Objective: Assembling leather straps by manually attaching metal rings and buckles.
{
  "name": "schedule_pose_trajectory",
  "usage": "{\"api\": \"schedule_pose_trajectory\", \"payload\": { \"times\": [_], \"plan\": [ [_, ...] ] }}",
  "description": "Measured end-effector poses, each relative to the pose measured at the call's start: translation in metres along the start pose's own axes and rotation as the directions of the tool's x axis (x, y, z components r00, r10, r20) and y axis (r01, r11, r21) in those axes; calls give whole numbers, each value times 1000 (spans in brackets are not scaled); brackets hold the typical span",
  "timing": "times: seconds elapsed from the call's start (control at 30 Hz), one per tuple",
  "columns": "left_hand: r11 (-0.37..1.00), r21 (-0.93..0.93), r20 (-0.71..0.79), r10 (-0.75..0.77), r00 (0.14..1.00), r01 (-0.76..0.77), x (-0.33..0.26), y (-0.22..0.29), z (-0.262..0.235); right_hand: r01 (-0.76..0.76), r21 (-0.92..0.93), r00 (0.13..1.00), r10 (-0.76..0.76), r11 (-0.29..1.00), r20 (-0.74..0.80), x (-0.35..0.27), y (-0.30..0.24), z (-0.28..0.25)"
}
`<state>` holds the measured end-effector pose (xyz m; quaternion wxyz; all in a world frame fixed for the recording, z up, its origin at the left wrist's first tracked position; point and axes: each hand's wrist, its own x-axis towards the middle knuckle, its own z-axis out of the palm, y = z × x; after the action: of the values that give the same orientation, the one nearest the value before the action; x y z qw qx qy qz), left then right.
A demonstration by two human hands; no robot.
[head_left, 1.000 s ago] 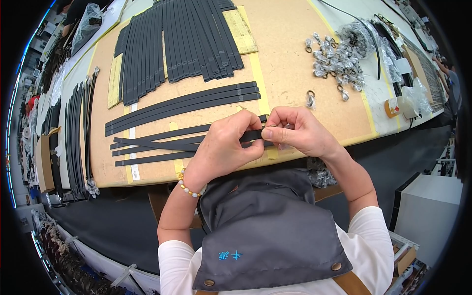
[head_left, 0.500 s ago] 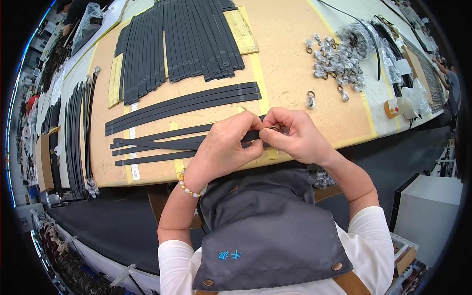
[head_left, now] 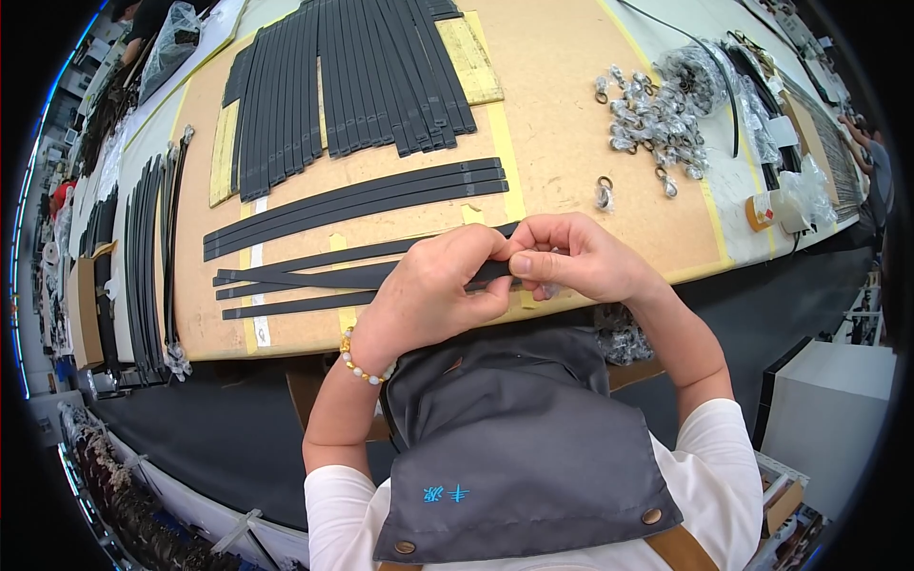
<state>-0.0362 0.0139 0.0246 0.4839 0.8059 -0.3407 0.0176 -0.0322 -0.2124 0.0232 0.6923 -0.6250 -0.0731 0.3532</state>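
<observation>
A flat black strap (head_left: pixel 347 278) runs from the left across the table into both of my hands. My left hand (head_left: pixel 433 285) is closed round it, with thumb and fingers pinching near its end. Right beside it, my right hand (head_left: pixel 583 259) presses its thumb on the strap's tip. A bit of clear plastic wrap (head_left: pixel 549 289) shows under my right fingers; the fitting inside is mostly hidden. Two other straps (head_left: pixel 286 312) lie by the near edge, partly under my left hand. Three straps (head_left: pixel 357 209) lie together just beyond them.
Rows of black straps (head_left: pixel 357 86) cover the far middle of the table. At the right is a pile of plastic-wrapped metal clasps (head_left: pixel 657 124), with one loose clasp (head_left: pixel 605 194) closer in. A small orange-labelled container (head_left: pixel 760 210) stands near the right edge. More straps (head_left: pixel 145 266) hang at the left.
My right thumb has straightened over the strap's tip, and the dark ring seen between my right fingers is now hidden. My left hand has shifted slightly.
</observation>
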Motion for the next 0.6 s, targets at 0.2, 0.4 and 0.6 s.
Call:
{"api": "schedule_pose_trajectory", "payload": {
  "times": [0.2, 0.4, 0.6],
  "plan": [
    [1000, -11, 1, 16, 1000, -16, -2, -2, 3, 74, -201, 985, -40, 977, 165, 2, -1, -5],
    [999, -26, 32, -30, 999, 31, -3, 1, 0, 194, -552, 981, -161, 811, 108, 1, -9, 2],
    [977, -202, 52, -59, 997, 69, -5, -4, 3, 413, -257, 899, -437, 873, -38, 13, 24, 23]
  ]
}}
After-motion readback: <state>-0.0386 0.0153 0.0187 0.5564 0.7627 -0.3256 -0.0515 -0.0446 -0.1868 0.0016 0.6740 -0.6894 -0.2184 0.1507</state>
